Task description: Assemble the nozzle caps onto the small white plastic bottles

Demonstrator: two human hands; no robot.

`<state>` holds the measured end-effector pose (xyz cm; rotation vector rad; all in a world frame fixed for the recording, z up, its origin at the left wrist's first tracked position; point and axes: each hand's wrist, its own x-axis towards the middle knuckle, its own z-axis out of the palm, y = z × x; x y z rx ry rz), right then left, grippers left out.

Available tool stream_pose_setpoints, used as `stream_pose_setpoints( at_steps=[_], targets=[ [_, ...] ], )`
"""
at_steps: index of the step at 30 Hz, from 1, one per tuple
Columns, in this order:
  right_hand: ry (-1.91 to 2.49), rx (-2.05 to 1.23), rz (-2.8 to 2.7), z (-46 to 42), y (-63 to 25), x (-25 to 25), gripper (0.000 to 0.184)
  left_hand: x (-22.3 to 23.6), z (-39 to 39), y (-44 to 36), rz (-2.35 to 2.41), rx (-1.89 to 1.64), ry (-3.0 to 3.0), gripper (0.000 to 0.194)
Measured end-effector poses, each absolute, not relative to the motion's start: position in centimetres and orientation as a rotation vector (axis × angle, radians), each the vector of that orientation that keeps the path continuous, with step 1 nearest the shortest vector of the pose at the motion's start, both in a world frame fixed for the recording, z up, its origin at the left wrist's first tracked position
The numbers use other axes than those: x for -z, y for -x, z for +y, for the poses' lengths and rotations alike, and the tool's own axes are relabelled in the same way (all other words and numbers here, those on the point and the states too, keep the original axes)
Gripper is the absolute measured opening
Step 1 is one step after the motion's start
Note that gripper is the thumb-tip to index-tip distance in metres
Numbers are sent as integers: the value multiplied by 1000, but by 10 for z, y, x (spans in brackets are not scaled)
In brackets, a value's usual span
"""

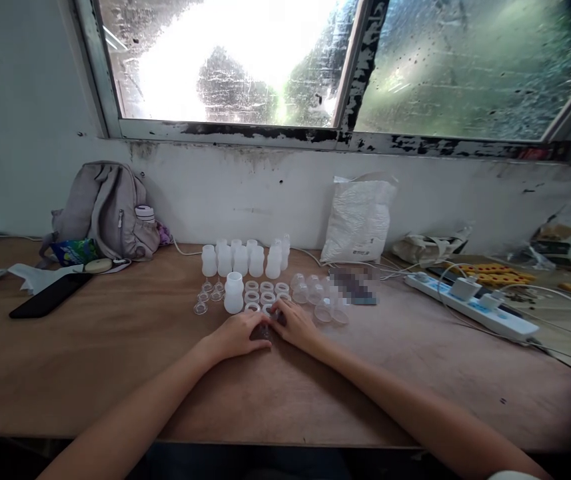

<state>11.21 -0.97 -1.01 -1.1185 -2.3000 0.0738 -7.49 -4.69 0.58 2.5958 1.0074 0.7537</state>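
Observation:
My left hand and my right hand meet at the middle of the wooden table. Their curled fingers close around a small clear piece, mostly hidden between them. Just beyond lie rows of white rings. A translucent bottle stands beside the rings, nearest my left hand, and more bottles are lined up behind. Small clear nipples lie to the left of the rings. Clear dome-shaped caps sit to the right, past my right hand, with wider clear cups close by.
A black phone and a grey backpack are on the left. A white plastic bag leans against the wall below the window. On the right runs a power strip with plugged-in chargers and loose cables. The table's front edge is near me.

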Motion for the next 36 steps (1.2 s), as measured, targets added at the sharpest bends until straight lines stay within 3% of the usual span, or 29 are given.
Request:
stream_pose_setpoints(
  at_steps=[6,16,23,36],
  targets=[
    [879,-237,-2015,-22,-118,-5,21,-7,-41,82,1101,-783,-2391,43],
    [741,-318,-2441,-45,-115,2,42,-12,-45,87,1037,-769,-2421,52],
    [821,-354,-2329,-34,-111,3,9,-10,-45,86,1037,-731,-2442,44],
    [781,-439,-2160,-40,-107,-5,10,-6,-48,76,981,-881,-2207,43]
  ],
)
